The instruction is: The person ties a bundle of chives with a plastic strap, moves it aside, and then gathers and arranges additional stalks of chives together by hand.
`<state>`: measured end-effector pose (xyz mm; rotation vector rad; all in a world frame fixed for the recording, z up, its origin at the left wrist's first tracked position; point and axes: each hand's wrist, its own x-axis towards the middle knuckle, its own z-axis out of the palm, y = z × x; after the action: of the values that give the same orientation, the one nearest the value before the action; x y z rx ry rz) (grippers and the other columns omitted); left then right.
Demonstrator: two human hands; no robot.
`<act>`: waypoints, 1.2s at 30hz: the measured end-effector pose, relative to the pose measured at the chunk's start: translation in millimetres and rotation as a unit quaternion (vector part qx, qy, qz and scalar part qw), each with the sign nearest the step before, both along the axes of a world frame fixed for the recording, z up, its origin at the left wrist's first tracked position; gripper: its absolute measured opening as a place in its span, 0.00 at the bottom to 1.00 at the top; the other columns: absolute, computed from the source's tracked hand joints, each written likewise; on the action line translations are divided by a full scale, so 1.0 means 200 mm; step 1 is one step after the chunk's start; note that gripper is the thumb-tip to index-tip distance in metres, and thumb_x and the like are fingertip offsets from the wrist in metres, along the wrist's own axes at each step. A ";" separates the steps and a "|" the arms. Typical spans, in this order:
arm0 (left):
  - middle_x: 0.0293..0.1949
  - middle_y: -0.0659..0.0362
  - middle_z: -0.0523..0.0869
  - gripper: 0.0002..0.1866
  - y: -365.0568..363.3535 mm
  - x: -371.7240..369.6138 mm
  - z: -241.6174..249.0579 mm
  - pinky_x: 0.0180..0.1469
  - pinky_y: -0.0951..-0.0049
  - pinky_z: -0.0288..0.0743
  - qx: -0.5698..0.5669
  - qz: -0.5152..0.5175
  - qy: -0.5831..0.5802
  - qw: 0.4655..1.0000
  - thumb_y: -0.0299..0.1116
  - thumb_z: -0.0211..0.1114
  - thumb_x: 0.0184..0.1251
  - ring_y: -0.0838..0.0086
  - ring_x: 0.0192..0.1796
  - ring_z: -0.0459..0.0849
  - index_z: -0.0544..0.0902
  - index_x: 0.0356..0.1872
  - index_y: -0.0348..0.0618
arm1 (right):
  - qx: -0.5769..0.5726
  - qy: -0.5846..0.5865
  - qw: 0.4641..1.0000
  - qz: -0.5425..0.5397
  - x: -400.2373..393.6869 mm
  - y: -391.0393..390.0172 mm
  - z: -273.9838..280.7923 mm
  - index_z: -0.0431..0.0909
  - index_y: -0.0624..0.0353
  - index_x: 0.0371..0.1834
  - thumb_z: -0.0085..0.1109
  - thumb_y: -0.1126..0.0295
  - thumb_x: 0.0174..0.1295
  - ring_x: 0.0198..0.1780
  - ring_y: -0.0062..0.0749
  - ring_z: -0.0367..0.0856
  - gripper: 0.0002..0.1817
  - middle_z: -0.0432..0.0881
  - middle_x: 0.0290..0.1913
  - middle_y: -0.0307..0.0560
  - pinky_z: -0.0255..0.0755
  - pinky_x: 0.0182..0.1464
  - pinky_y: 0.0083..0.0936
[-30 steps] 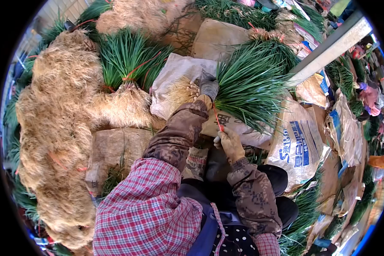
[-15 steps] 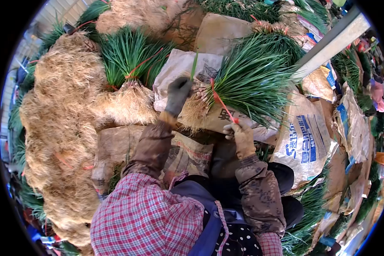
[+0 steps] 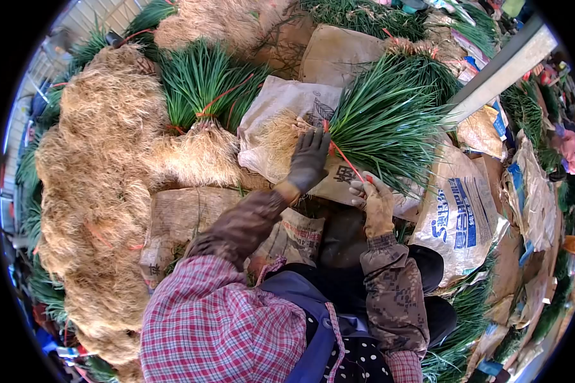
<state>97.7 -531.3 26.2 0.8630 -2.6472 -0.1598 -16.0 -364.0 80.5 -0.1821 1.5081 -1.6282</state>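
Note:
A bundle of green onions [image 3: 390, 127] lies on a sack in front of me, leaves to the right and pale stringy roots [image 3: 276, 142] to the left. My left hand [image 3: 308, 163], in a dark glove, rests flat over the stems by the roots, fingers extended and holding nothing. Round the stems runs a red tie [image 3: 342, 154]. My right hand [image 3: 377, 203], in a tan glove, pinches the tie's end below the leaves and draws it taut.
Another tied bundle [image 3: 201, 96] stands beyond on the left, next to a long heap of roots [image 3: 102, 191]. Printed sacks [image 3: 457, 210] lie at the right, near a slanting metal post [image 3: 501, 70]. More greens [image 3: 457, 332] lie beside my knees.
My left hand has come down and right from beside the roots onto the stems, and the green leaf seen at it is gone. My right hand keeps the tie's end.

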 end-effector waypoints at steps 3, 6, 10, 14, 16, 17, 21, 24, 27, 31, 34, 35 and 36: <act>0.65 0.42 0.66 0.35 -0.14 -0.24 -0.24 0.70 0.43 0.46 -0.051 0.074 -0.079 0.993 0.40 0.59 0.58 0.50 0.70 0.61 0.61 0.67 0.37 | 0.055 0.088 0.992 0.065 0.01 0.04 0.02 0.76 0.64 0.51 0.50 0.69 0.68 0.23 0.22 0.77 0.13 0.80 0.26 0.43 0.71 0.26 0.15; 0.65 0.42 0.68 0.31 -0.15 -0.32 -0.18 0.70 0.40 0.43 0.048 0.098 -0.123 0.986 0.38 0.49 0.63 0.51 0.70 0.60 0.61 0.67 0.38 | 0.073 0.093 0.981 0.156 0.00 0.06 -0.05 0.79 0.64 0.44 0.51 0.68 0.69 0.17 0.20 0.69 0.11 0.74 0.19 0.39 0.65 0.22 0.15; 0.65 0.39 0.66 0.27 -0.23 -0.31 -0.33 0.70 0.38 0.43 -0.037 0.094 -0.116 0.988 0.35 0.47 0.65 0.42 0.69 0.58 0.65 0.65 0.39 | 0.069 0.050 0.919 0.384 0.06 -0.01 0.01 0.81 0.62 0.37 0.53 0.68 0.68 0.24 0.21 0.75 0.10 0.77 0.22 0.40 0.69 0.27 0.17; 0.64 0.37 0.65 0.23 -0.30 -0.40 -0.57 0.70 0.37 0.42 -0.050 0.141 0.026 0.988 0.36 0.47 0.65 0.37 0.68 0.57 0.69 0.61 0.40 | -0.146 0.400 0.875 0.229 0.09 -0.19 -0.01 0.81 0.61 0.43 0.56 0.73 0.66 0.42 0.27 0.80 0.07 0.83 0.38 0.46 0.73 0.46 0.20; 0.61 0.39 0.67 0.22 -0.25 -0.34 -0.54 0.70 0.37 0.42 0.110 0.078 0.128 0.983 0.38 0.46 0.66 0.38 0.68 0.57 0.70 0.59 0.42 | -0.215 0.407 0.864 0.204 0.04 -0.36 0.01 0.80 0.63 0.48 0.54 0.75 0.67 0.50 0.27 0.79 0.10 0.82 0.46 0.48 0.71 0.53 0.21; 0.60 0.40 0.68 0.22 -0.22 -0.35 -0.51 0.70 0.37 0.42 -0.005 0.141 -0.003 0.990 0.40 0.46 0.66 0.40 0.68 0.58 0.70 0.58 0.42 | -0.250 0.369 0.872 0.201 0.03 -0.45 0.02 0.79 0.64 0.49 0.53 0.74 0.68 0.53 0.28 0.78 0.11 0.82 0.49 0.48 0.70 0.55 0.20; 0.54 0.46 0.74 0.19 -0.24 -0.46 -0.66 0.70 0.40 0.45 -0.350 0.308 -0.239 0.852 0.43 0.46 0.67 0.51 0.62 0.67 0.72 0.53 0.45 | -0.242 0.116 0.943 0.196 0.07 -0.72 0.02 0.80 0.67 0.48 0.49 0.64 0.71 0.35 0.24 0.78 0.16 0.81 0.32 0.40 0.73 0.42 0.19; 0.50 0.50 0.76 0.18 -0.34 -0.42 -0.77 0.70 0.41 0.45 -0.201 0.258 -0.034 0.944 0.43 0.51 0.63 0.57 0.56 0.72 0.72 0.50 0.46 | -0.160 -0.043 0.972 0.169 0.08 -0.73 -0.08 0.82 0.66 0.42 0.50 0.62 0.70 0.13 0.16 0.58 0.17 0.61 0.12 0.29 0.63 0.22 0.19; 0.45 0.50 0.77 0.18 -0.33 -0.31 -0.34 0.70 0.41 0.47 0.043 0.163 -0.058 0.984 0.42 0.56 0.57 0.58 0.53 0.73 0.74 0.47 0.45 | -0.099 0.070 0.977 0.173 0.03 -0.63 -0.15 0.83 0.65 0.38 0.49 0.63 0.71 0.14 0.15 0.59 0.17 0.63 0.13 0.30 0.57 0.18 0.15; 0.45 0.49 0.78 0.14 -0.41 -0.36 -0.39 0.69 0.42 0.49 0.200 0.184 -0.027 0.962 0.36 0.52 0.60 0.58 0.53 0.73 0.78 0.44 0.45 | -0.039 0.124 0.977 0.169 0.03 -0.55 -0.12 0.83 0.66 0.36 0.48 0.62 0.71 0.14 0.13 0.59 0.18 0.66 0.14 0.31 0.55 0.18 0.14; 0.50 0.46 0.79 0.14 -0.49 -0.37 -0.38 0.69 0.46 0.51 0.262 0.214 -0.018 0.941 0.33 0.49 0.64 0.57 0.55 0.74 0.80 0.46 0.45 | -0.036 0.179 0.964 0.194 0.08 -0.50 -0.13 0.83 0.65 0.36 0.49 0.62 0.70 0.16 0.14 0.63 0.18 0.68 0.15 0.32 0.58 0.21 0.13; 0.51 0.45 0.79 0.15 -0.48 -0.38 -0.40 0.69 0.47 0.52 0.268 0.226 0.000 0.936 0.33 0.48 0.64 0.56 0.57 0.74 0.79 0.48 0.44 | -0.039 0.205 0.958 0.198 0.09 -0.49 -0.14 0.83 0.65 0.35 0.49 0.62 0.70 0.17 0.13 0.64 0.18 0.69 0.15 0.32 0.58 0.22 0.13; 0.53 0.44 0.78 0.16 -0.48 -0.40 -0.42 0.69 0.48 0.53 0.273 0.239 0.019 0.932 0.32 0.48 0.65 0.55 0.59 0.73 0.79 0.49 0.44 | -0.033 0.206 0.956 0.205 0.09 -0.47 -0.12 0.83 0.65 0.34 0.49 0.62 0.70 0.19 0.14 0.65 0.18 0.71 0.17 0.34 0.59 0.22 0.14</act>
<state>18.6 -627.9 -58.2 1.6261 -2.2878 -0.7977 2.4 -457.2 55.6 -0.8604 1.5864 -1.3532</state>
